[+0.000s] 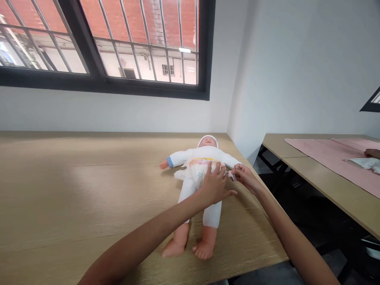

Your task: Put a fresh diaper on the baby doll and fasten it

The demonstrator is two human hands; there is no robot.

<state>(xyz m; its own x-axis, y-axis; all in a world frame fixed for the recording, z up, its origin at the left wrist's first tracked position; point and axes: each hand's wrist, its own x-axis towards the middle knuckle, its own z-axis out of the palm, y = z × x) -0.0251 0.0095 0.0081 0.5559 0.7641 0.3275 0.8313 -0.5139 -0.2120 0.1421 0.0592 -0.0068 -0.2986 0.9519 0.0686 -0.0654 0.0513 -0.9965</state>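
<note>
A baby doll [212, 215] in a white suit and cap lies on its back, feet toward me. Around its hips is a white diaper [194, 170] with a coloured print at the waist. My left hand [215, 183] lies across the front of the diaper, fingers spread. At the doll's hip on the right side, my right hand [245, 178] pinches the diaper's tab [232, 176] between thumb and fingers. On the left side, the other diaper wing [179, 174] sticks out loose.
The doll lies near the right edge of a wooden table [89, 198]. A barred window [142, 43] is in the wall behind. Across a gap on the right, another table bears a pink cloth [323, 152], with another person's hand [372, 153] by a pale patterned item [363, 163].
</note>
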